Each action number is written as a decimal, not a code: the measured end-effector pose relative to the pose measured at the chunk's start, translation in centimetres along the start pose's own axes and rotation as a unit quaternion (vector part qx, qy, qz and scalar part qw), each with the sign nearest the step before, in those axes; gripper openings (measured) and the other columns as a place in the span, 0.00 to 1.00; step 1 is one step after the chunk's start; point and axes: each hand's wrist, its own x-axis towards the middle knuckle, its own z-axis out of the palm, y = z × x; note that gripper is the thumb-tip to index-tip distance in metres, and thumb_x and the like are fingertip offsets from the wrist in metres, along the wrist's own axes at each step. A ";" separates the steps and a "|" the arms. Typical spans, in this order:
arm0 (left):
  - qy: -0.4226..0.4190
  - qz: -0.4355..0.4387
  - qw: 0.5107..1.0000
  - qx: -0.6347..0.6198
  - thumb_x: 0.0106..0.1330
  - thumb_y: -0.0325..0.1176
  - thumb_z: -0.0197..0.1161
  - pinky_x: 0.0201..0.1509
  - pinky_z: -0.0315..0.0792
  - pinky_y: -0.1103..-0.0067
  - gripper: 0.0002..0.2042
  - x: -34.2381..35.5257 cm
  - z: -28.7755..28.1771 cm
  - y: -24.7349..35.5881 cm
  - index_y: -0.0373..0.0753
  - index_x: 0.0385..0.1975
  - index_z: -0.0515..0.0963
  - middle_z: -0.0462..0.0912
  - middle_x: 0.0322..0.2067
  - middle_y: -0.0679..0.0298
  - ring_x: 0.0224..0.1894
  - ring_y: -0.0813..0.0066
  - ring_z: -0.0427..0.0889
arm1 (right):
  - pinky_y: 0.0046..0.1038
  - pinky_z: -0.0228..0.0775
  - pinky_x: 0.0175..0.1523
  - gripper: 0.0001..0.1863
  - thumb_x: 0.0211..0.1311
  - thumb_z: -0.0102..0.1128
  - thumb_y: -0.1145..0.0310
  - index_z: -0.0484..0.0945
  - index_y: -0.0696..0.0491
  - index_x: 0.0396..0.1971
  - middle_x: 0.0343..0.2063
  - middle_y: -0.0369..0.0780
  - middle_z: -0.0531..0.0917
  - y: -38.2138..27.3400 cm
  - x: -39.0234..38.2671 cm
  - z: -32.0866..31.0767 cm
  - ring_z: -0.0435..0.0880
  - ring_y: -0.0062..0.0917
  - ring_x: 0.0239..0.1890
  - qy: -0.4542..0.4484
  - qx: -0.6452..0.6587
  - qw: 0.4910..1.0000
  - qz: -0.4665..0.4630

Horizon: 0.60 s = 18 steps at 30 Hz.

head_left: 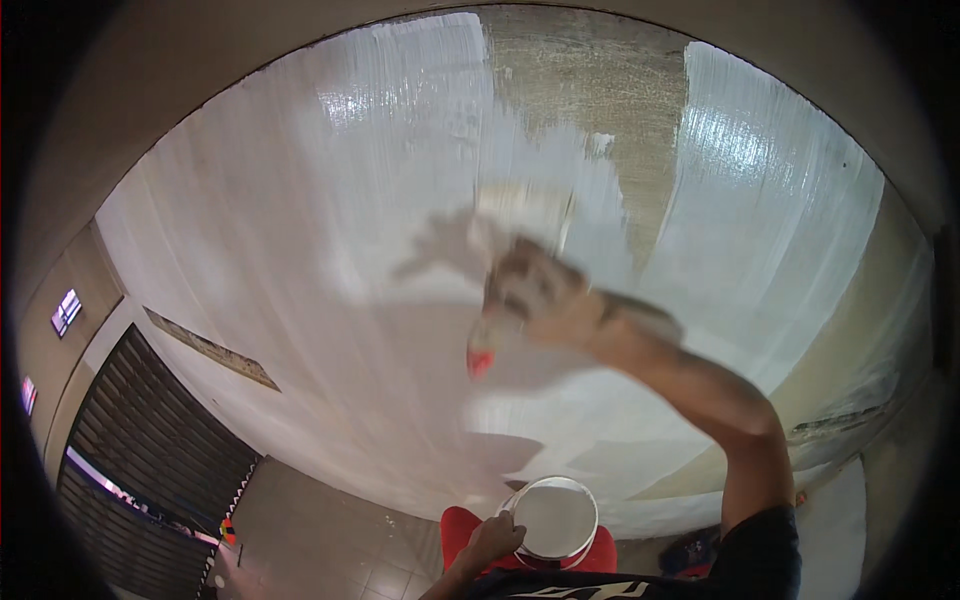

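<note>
My right hand, blurred, grips a paintbrush at the wall. The brush's pale, broad head points upward, and the red end of its handle hangs below my fingers. The wall carries streaky white paint, glossy in places, around a bare beige patch at the top. My left hand is closed on the rim or handle of a round bucket of whitish paint, held low in front of me against something red.
A dark slatted gate stands at the left, beside a beige wall with small windows. Grey tiled floor shows at lower left. Dark items lie low at the right, near a pale leaning or upright surface.
</note>
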 end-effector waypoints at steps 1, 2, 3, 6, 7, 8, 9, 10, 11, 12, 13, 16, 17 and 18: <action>-0.001 -0.002 1.000 0.000 0.61 0.45 0.52 0.52 0.74 0.55 0.25 0.1 0.2 -0.2 0.24 0.42 0.73 0.81 0.37 0.36 0.43 0.40 0.81 | 0.23 0.77 0.31 0.08 0.39 0.61 0.67 0.70 0.42 0.21 0.26 0.31 0.71 -2.4 -0.9 -1.4 0.77 0.27 0.34 -0.041 0.038 0.998 0.003; -0.005 0.001 1.000 0.000 0.61 0.45 0.52 0.52 0.74 0.55 0.25 0.4 0.3 -0.3 0.24 0.41 0.73 0.81 0.37 0.36 0.43 0.40 0.81 | 0.23 0.77 0.32 0.08 0.38 0.63 0.68 0.71 0.43 0.19 0.26 0.31 0.70 -4.7 -2.4 -1.8 0.76 0.26 0.33 -0.070 0.103 0.992 0.017; -0.009 0.002 1.000 0.000 0.61 0.45 0.52 0.52 0.73 0.55 0.25 0.4 0.4 -0.5 0.23 0.41 0.73 0.81 0.37 0.36 0.43 0.39 0.81 | 0.23 0.77 0.34 0.08 0.39 0.64 0.69 0.73 0.45 0.19 0.27 0.32 0.71 -7.3 -3.9 -1.7 0.76 0.26 0.33 -0.078 0.158 0.982 0.066; -0.001 0.007 1.000 0.007 0.61 0.44 0.52 0.52 0.73 0.55 0.24 0.2 -0.1 0.3 0.23 0.41 0.73 0.81 0.37 0.35 0.43 0.39 0.82 | 0.28 0.78 0.38 0.08 0.44 0.65 0.73 0.77 0.48 0.26 0.29 0.35 0.74 -11.7 -5.7 -3.4 0.78 0.30 0.33 -0.165 0.324 0.906 0.216; -0.005 0.006 1.000 0.008 0.61 0.44 0.52 0.52 0.73 0.55 0.24 0.3 -0.1 0.3 0.23 0.41 0.73 0.81 0.37 0.35 0.43 0.39 0.82 | 0.30 0.78 0.38 0.09 0.45 0.65 0.74 0.77 0.48 0.29 0.29 0.36 0.75 -12.3 -5.8 -3.7 0.78 0.31 0.33 -0.186 0.342 0.884 0.259; -0.002 0.005 1.000 0.008 0.61 0.44 0.52 0.52 0.73 0.55 0.24 0.5 0.1 0.1 0.23 0.41 0.73 0.81 0.36 0.35 0.43 0.39 0.82 | 0.30 0.78 0.38 0.09 0.45 0.65 0.74 0.77 0.48 0.29 0.29 0.36 0.75 -12.5 -5.6 -4.0 0.78 0.31 0.33 -0.187 0.345 0.882 0.260; 0.000 0.004 1.000 0.008 0.61 0.44 0.52 0.52 0.73 0.54 0.24 0.6 0.2 -0.2 0.23 0.41 0.73 0.81 0.36 0.35 0.43 0.39 0.82 | 0.30 0.77 0.38 0.09 0.49 0.65 0.76 0.77 0.49 0.31 0.30 0.37 0.76 -12.5 -5.3 -4.4 0.78 0.32 0.33 -0.152 0.366 0.837 0.378; -0.003 0.001 1.000 0.006 0.61 0.44 0.52 0.52 0.73 0.54 0.24 0.7 0.3 -0.3 0.23 0.41 0.73 0.81 0.36 0.35 0.43 0.39 0.82 | 0.30 0.75 0.38 0.09 0.52 0.64 0.77 0.77 0.51 0.33 0.31 0.39 0.78 -12.7 -5.2 -4.7 0.79 0.32 0.32 -0.115 0.379 0.777 0.489; -0.003 0.002 1.000 0.001 0.61 0.44 0.52 0.52 0.73 0.54 0.23 0.8 0.4 -0.5 0.23 0.41 0.73 0.81 0.36 0.35 0.43 0.39 0.82 | 0.30 0.75 0.38 0.09 0.52 0.64 0.77 0.77 0.51 0.33 0.31 0.39 0.78 -12.9 -5.7 -5.1 0.79 0.32 0.32 -0.117 0.383 0.774 0.490; -0.002 0.005 1.000 -0.004 0.61 0.44 0.52 0.52 0.73 0.54 0.23 0.8 0.4 -0.4 0.23 0.40 0.73 0.81 0.36 0.34 0.42 0.39 0.82 | 0.29 0.74 0.37 0.08 0.55 0.64 0.76 0.76 0.52 0.34 0.31 0.40 0.79 -12.7 -6.7 -6.0 0.79 0.30 0.32 -0.130 0.396 0.715 0.561; -0.004 0.002 1.000 -0.007 0.61 0.44 0.52 0.52 0.73 0.54 0.23 0.7 0.3 -0.4 0.23 0.40 0.73 0.81 0.36 0.34 0.42 0.39 0.82 | 0.27 0.72 0.37 0.07 0.58 0.63 0.75 0.76 0.54 0.36 0.32 0.41 0.80 -12.6 -7.7 -7.0 0.79 0.28 0.33 -0.143 0.406 0.650 0.627; 0.003 0.003 1.000 -0.002 0.61 0.44 0.52 0.51 0.73 0.55 0.23 0.2 0.5 -0.4 0.23 0.40 0.73 0.81 0.35 0.34 0.42 0.38 0.81 | 0.24 0.69 0.35 0.06 0.61 0.62 0.76 0.76 0.57 0.37 0.31 0.36 0.79 -13.6 -10.2 -10.8 0.76 0.20 0.30 -0.036 0.401 0.493 0.771; 0.009 0.017 1.000 -0.006 0.61 0.44 0.52 0.50 0.73 0.53 0.24 0.4 0.7 -0.5 0.22 0.40 0.71 0.80 0.34 0.33 0.41 0.36 0.81 | 0.23 0.68 0.33 0.05 0.62 0.62 0.76 0.76 0.57 0.36 0.29 0.32 0.77 -13.5 -10.2 -12.4 0.75 0.17 0.28 0.008 0.390 0.424 0.817; 0.016 0.030 0.999 -0.010 0.61 0.44 0.52 0.48 0.73 0.52 0.25 0.3 0.7 -0.7 0.21 0.40 0.70 0.80 0.32 0.33 0.39 0.35 0.81 | 0.24 0.69 0.34 0.05 0.63 0.60 0.76 0.76 0.57 0.37 0.29 0.33 0.78 -14.1 -11.3 -13.8 0.75 0.18 0.29 0.017 0.375 0.375 0.848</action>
